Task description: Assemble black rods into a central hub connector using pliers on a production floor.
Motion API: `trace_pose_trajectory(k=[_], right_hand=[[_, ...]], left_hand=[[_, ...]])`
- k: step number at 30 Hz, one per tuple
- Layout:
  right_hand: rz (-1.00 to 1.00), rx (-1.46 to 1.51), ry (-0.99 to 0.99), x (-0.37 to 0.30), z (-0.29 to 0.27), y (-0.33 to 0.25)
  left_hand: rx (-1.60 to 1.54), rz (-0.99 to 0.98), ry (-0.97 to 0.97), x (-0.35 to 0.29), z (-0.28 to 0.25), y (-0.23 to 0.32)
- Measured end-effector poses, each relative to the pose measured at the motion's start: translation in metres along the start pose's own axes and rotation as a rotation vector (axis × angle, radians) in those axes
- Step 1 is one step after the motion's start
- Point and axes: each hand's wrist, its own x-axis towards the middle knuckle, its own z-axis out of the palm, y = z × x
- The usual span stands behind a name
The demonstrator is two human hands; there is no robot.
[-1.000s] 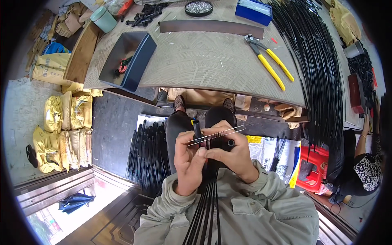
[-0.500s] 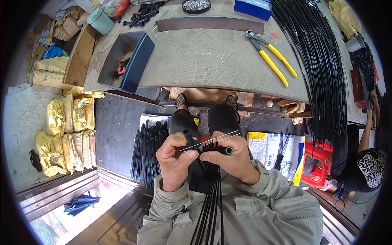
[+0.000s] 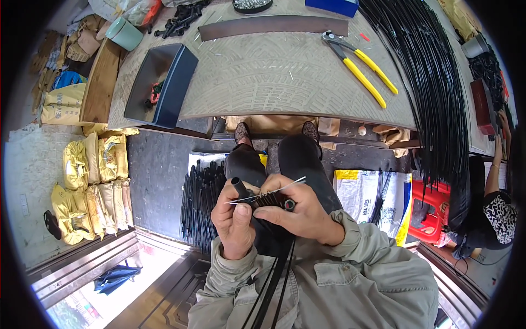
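Note:
My left hand [image 3: 235, 225] is closed, its thumb over the left end of a thin silvery wire [image 3: 297, 181] and beside a short black tube [image 3: 239, 187] that sticks up. My right hand [image 3: 298, 213] is closed on the other side, thumb pressing a row of thin black rods [image 3: 267, 197] whose ends sit along the wire. A round, hollow black end [image 3: 289, 204] pokes out by the right fingers. Below my hands the rods' long shafts [image 3: 280, 290] run down over my lap. My fingers partly hide where wire and rods meet.
Ahead is a worktable [image 3: 246, 71] bearing yellow-handled pliers [image 3: 364, 74], a dark bin [image 3: 164, 88], a metal strip [image 3: 274, 26] and a large bundle of black rods [image 3: 419, 71]. More rods [image 3: 200, 203] lie on the floor. A red stool [image 3: 429, 211] and another person [image 3: 498, 216] are at right.
Both hands have shifted slightly left and are closer together. The wire's free right end sticks out less, and the hanging rod shafts are bunched more tightly. The whole view has tilted a little.

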Motion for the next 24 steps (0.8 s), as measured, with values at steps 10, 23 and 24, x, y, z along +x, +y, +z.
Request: trace_pose_trajectory(k=[10, 23, 24], right_hand=[[-0.153, -0.136, -0.036, 0.002, -0.005, 0.002], [0.204, 0.109, -0.128, 0.008, -0.01, 0.003], [0.101, -0.076, 0.011, 0.009, -0.012, -0.002]], left_hand=[[-0.052, -0.047, 0.056, -0.001, 0.0, 0.0], [-0.081, 0.061, 0.162, -0.003, 0.006, -0.018], [-0.094, 0.076, 0.175, -0.003, 0.007, -0.018]])
